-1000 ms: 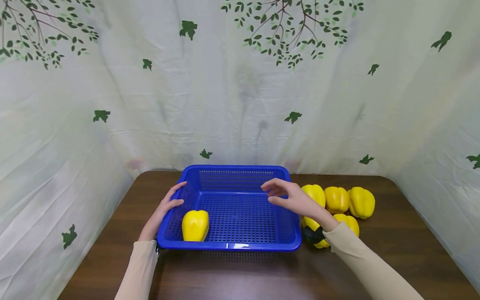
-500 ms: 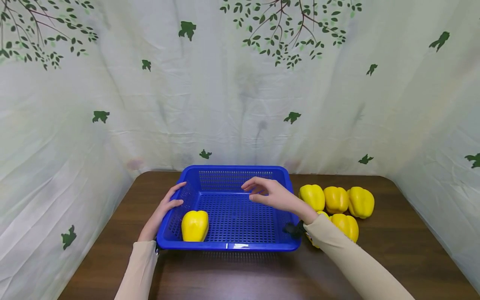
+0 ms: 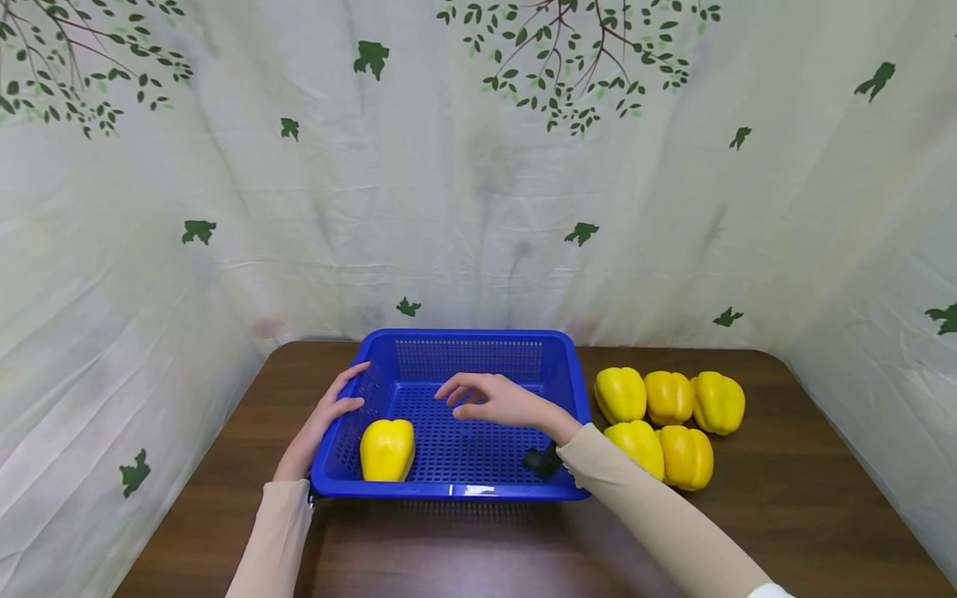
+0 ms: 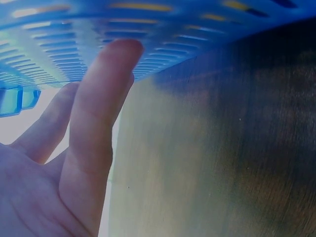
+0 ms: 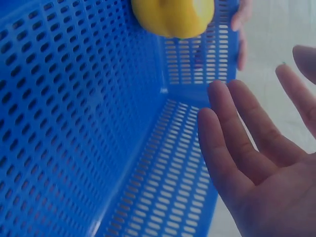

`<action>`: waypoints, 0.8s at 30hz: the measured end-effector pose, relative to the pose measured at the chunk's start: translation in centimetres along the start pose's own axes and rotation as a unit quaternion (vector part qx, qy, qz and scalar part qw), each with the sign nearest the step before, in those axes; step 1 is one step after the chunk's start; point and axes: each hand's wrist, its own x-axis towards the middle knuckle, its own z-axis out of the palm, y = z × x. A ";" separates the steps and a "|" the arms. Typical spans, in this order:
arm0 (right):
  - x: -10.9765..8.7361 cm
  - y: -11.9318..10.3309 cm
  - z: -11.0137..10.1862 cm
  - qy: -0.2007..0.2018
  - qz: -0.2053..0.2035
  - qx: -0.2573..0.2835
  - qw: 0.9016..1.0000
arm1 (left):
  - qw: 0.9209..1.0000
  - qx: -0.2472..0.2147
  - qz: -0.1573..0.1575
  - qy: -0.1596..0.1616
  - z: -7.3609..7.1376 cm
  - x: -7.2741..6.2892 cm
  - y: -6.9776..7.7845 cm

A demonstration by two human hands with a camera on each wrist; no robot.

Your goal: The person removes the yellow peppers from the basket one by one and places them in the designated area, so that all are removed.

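Note:
A blue perforated plastic basket [image 3: 478,492] stands on the table. One yellow bell pepper [image 3: 387,450] lies in its near left corner; the right wrist view shows part of this pepper too. My left hand [image 3: 329,415] grips the basket's left side, thumb and a finger over the rim. Its other fingers [image 4: 94,113] lie against the outside of the slotted wall in the left wrist view. Above the basket's middle hovers my right hand [image 3: 497,400], holding nothing. In the right wrist view its fingers [image 5: 256,128] are spread and slightly bent.
On the brown wooden table [image 3: 792,498], to the right of the basket, several yellow bell peppers [image 3: 669,399] sit close together in two rows. A pale cloth [image 3: 478,191] with printed leaves hangs behind the table and at both sides.
My right hand has moved left from the basket's right rim to above its middle, uncovering more of the peppers at the right. The left hand and basket stay in place.

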 end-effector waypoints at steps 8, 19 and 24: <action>1.9 0.7 1.6 -0.051 0.040 0.011 0.998 | 1.000 -0.006 0.018 -0.005 0.0 0.0 -0.1; 4.1 1.5 3.6 -0.111 0.067 -0.017 0.991 | 0.999 -0.005 0.038 -0.011 -0.1 0.2 -0.2; 4.6 1.5 4.3 -0.117 0.082 -0.017 0.990 | 1.000 -0.010 -0.013 -0.003 0.1 -0.1 0.2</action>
